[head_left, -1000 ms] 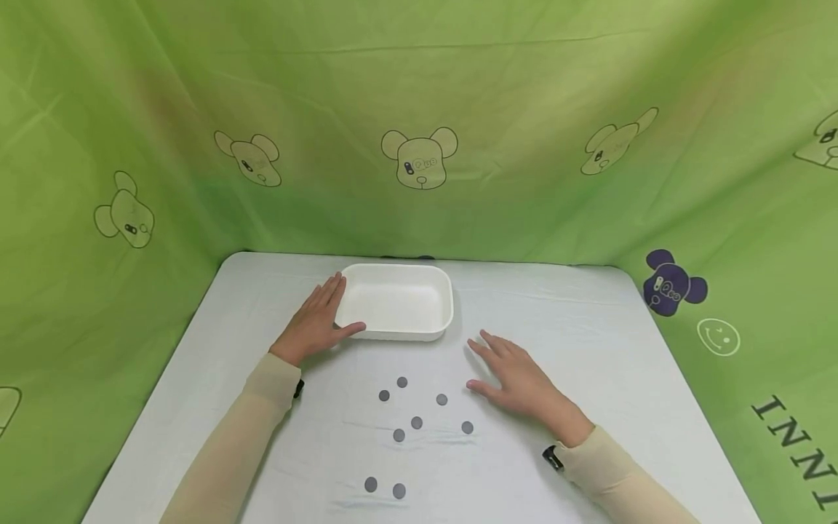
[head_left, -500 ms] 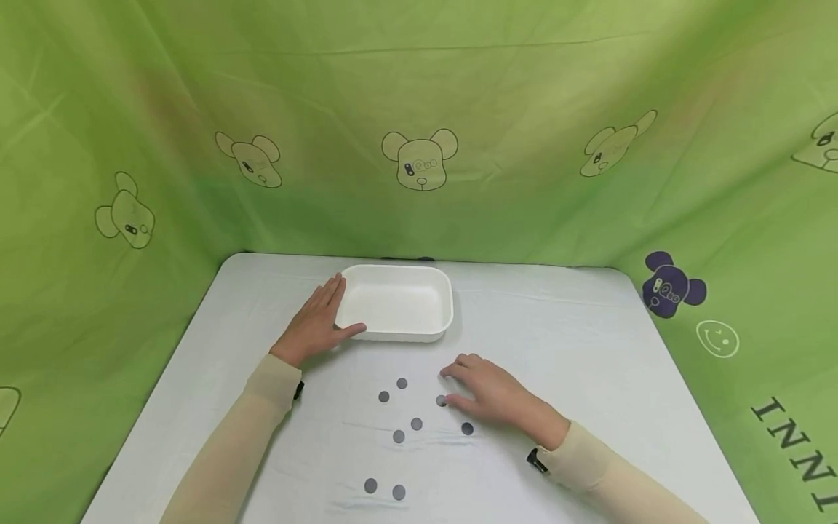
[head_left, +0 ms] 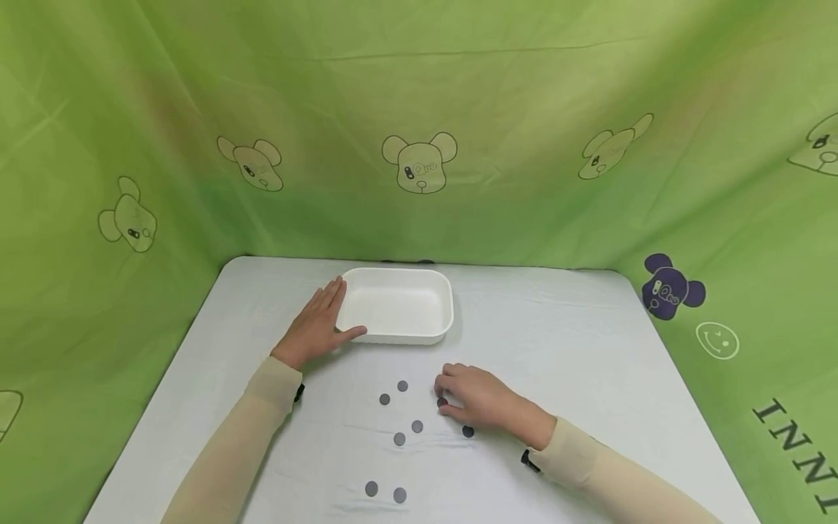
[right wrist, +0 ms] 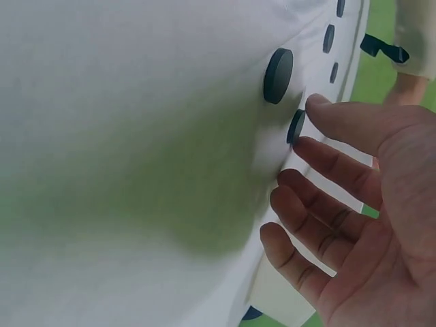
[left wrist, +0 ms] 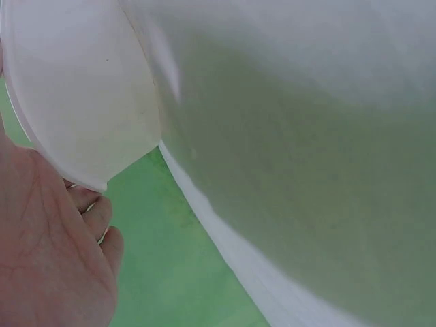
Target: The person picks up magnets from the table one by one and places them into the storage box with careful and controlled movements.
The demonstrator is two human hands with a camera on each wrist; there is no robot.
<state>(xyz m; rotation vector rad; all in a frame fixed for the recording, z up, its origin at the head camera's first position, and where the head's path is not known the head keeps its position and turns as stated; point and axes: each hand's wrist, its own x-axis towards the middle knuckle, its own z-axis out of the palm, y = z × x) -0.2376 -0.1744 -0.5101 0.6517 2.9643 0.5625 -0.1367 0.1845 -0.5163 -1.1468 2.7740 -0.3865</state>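
A shallow white rectangular tray (head_left: 396,306) with rounded corners stands near the table's far edge. My left hand (head_left: 312,327) rests against its left end, fingers straight along the side and thumb spread at the front corner; in the left wrist view the palm (left wrist: 51,238) is beside the tray wall (left wrist: 88,88). At right, my right hand (head_left: 478,397) is low over the table. Its thumb and index finger pinch the edges of a small dark round disc (right wrist: 296,127), which lies flat on the table. Another dark disc (head_left: 468,431) lies just under that hand's near side.
Several more flat grey discs lie scattered on the white table (head_left: 556,327), among them a disc (head_left: 402,386) in front of the tray and a disc (head_left: 372,489) near the front. A green printed curtain (head_left: 419,87) encloses the back and sides.
My right hand has moved left and down from beside the discs to one of them, its spread fingers curling in around it. The left hand and the tray have stayed put.
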